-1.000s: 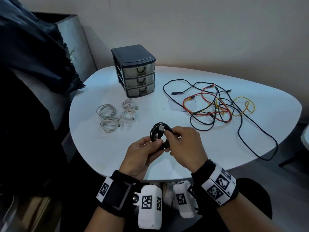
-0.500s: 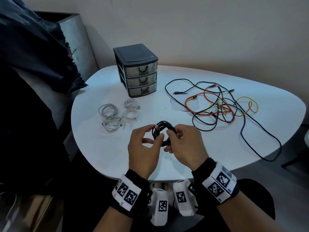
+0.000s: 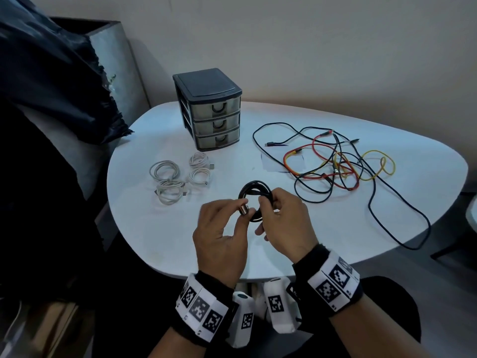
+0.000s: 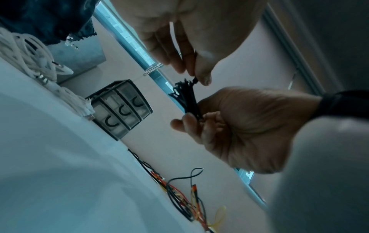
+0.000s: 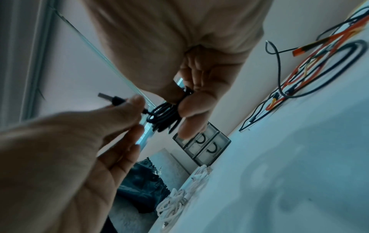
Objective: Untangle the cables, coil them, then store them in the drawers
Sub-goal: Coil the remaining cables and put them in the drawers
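Just above the near middle of the white table [image 3: 335,241] I hold a black cable coil [image 3: 254,193] between both hands. My right hand [image 3: 265,206] grips the coil's right side, fingers curled round the bundle [image 5: 167,115]. My left hand [image 3: 242,208] pinches the cable's plug end [image 5: 111,99] between thumb and fingertips, just left of the coil [image 4: 185,97]. A dark three-drawer unit [image 3: 215,120] stands at the back with all drawers shut. A tangle of black, red, orange and yellow cables [image 3: 335,164] lies to the right.
Several white coiled cables [image 3: 178,177] lie left of my hands, in front of the drawer unit. One black cable [image 3: 402,228] trails to the table's right edge. Dark fabric [image 3: 51,73] and a grey box [image 3: 116,60] stand beyond the left edge.
My left hand has turned from palm-up under the coil to back-up, and now pinches the plug end at the coil's left. The right hand kept its grip on the coil.
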A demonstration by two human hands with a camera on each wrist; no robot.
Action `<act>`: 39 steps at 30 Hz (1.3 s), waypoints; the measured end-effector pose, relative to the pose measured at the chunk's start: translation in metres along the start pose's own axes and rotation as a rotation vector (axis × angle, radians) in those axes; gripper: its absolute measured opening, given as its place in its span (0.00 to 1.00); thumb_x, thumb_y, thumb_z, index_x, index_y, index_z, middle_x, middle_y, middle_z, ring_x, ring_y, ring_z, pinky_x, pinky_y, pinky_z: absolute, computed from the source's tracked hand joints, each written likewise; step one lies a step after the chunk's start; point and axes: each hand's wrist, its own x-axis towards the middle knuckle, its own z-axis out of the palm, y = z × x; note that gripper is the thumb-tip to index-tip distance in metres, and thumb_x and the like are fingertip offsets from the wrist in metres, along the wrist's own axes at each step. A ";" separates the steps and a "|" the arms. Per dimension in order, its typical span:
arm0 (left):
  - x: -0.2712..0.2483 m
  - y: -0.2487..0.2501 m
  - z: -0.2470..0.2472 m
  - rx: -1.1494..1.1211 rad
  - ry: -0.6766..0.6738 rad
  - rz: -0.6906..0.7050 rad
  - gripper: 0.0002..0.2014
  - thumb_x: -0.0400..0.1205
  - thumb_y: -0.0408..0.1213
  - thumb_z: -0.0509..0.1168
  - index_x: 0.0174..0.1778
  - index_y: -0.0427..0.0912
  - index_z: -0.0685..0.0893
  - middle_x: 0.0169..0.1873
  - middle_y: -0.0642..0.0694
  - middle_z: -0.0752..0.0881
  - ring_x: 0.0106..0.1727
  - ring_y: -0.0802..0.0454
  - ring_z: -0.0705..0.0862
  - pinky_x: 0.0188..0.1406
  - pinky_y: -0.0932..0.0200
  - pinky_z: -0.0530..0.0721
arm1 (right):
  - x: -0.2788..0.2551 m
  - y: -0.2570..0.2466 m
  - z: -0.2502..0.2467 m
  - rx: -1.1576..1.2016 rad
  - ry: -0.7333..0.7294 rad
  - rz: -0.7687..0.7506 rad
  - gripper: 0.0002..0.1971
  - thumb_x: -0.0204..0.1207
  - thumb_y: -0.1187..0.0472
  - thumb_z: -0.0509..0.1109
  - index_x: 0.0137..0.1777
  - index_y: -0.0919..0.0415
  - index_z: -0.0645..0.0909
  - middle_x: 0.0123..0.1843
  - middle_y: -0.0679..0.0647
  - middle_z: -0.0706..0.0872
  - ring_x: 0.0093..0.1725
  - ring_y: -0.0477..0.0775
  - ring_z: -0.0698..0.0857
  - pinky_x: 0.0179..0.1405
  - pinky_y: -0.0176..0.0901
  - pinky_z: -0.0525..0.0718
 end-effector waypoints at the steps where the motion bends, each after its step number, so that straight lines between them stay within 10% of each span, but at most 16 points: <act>1: -0.001 0.003 0.000 -0.038 -0.022 -0.039 0.11 0.76 0.33 0.76 0.47 0.55 0.89 0.44 0.60 0.86 0.48 0.58 0.85 0.50 0.72 0.77 | 0.001 0.001 0.000 -0.009 0.002 -0.001 0.11 0.86 0.56 0.62 0.44 0.61 0.78 0.41 0.52 0.89 0.24 0.50 0.89 0.28 0.52 0.87; 10: 0.015 0.009 -0.003 -0.522 0.063 -0.595 0.04 0.79 0.29 0.71 0.40 0.32 0.87 0.37 0.40 0.90 0.38 0.52 0.91 0.41 0.61 0.88 | 0.010 0.004 -0.001 0.057 0.002 0.050 0.09 0.85 0.60 0.63 0.46 0.65 0.79 0.41 0.55 0.90 0.24 0.52 0.88 0.24 0.53 0.85; 19: 0.035 -0.007 -0.026 -0.493 -0.210 -0.839 0.02 0.84 0.35 0.68 0.49 0.42 0.85 0.46 0.42 0.90 0.46 0.47 0.91 0.43 0.55 0.88 | 0.015 -0.002 -0.018 0.325 -0.087 -0.012 0.04 0.78 0.63 0.74 0.42 0.59 0.90 0.35 0.54 0.91 0.25 0.49 0.78 0.23 0.33 0.74; 23: 0.045 -0.012 -0.031 -0.477 -0.390 -0.810 0.12 0.84 0.37 0.67 0.63 0.48 0.83 0.52 0.45 0.92 0.53 0.46 0.91 0.57 0.50 0.86 | 0.019 0.003 -0.018 0.063 -0.211 -0.165 0.05 0.78 0.61 0.75 0.45 0.51 0.92 0.33 0.46 0.89 0.33 0.47 0.82 0.36 0.37 0.81; 30: 0.049 -0.008 -0.025 -0.361 -0.567 -0.629 0.08 0.76 0.26 0.75 0.49 0.38 0.88 0.41 0.38 0.92 0.44 0.37 0.92 0.48 0.51 0.90 | 0.019 0.002 -0.018 0.183 -0.235 -0.150 0.03 0.77 0.64 0.75 0.48 0.62 0.87 0.37 0.57 0.90 0.35 0.44 0.85 0.38 0.35 0.81; 39: 0.049 -0.007 -0.011 -0.167 -0.351 -0.463 0.12 0.75 0.27 0.74 0.42 0.47 0.81 0.41 0.42 0.90 0.35 0.44 0.90 0.35 0.54 0.88 | 0.019 -0.005 -0.023 0.317 -0.308 -0.028 0.11 0.77 0.71 0.73 0.58 0.61 0.84 0.44 0.62 0.92 0.41 0.53 0.90 0.33 0.42 0.87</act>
